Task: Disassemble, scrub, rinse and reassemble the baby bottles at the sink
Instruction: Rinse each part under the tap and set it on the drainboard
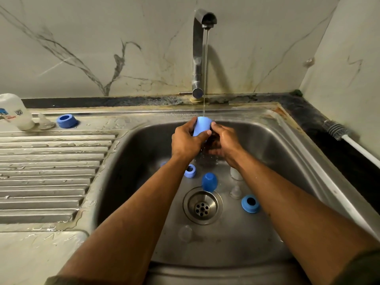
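Observation:
A thin stream from the tap (202, 23) falls onto a light blue bottle cap (201, 125). My left hand (186, 140) grips its side, while my right hand (223, 144) curls around its right edge from below. In the sink basin (277, 161) lie a blue collar ring (190, 170), a darker blue cap (209, 182), another blue ring (250, 203), a clear teat (236, 192), a clear bottle (236, 173) partly behind my right forearm, and a clear dome (185, 233). On the drainboard stand a white bottle (15, 112), a clear teat (45, 121) and a blue ring (66, 120).
The drain (202, 206) sits in the middle of the basin floor. A bottle brush (337, 131) with a white handle lies on the dark counter at the right. The ribbed drainboard (51, 171) is wet. Marble wall behind.

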